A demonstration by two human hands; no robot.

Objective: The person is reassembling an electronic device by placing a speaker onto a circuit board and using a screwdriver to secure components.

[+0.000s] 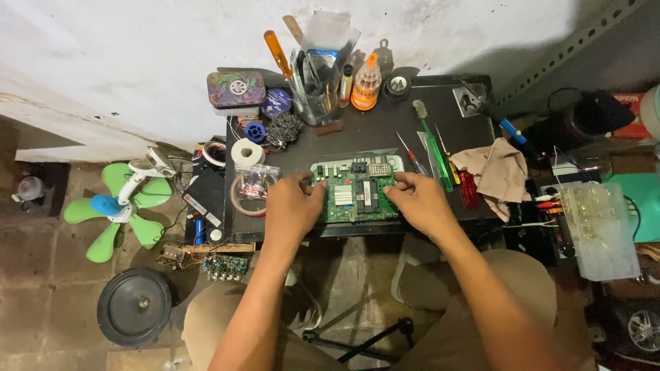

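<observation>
I see the green circuit board (357,194) lying flat between my 2 hands, its long side running from 9 o'clock to 3 o'clock. My left hand (294,206) grips its 9 o'clock edge and my right hand (419,201) grips its 3 o'clock edge, both equally near. The dark desk (385,127) under it is crowded, with a tan rag (498,173) at 3 o'clock and a green fan (120,206) on the floor at 9 o'clock.
</observation>
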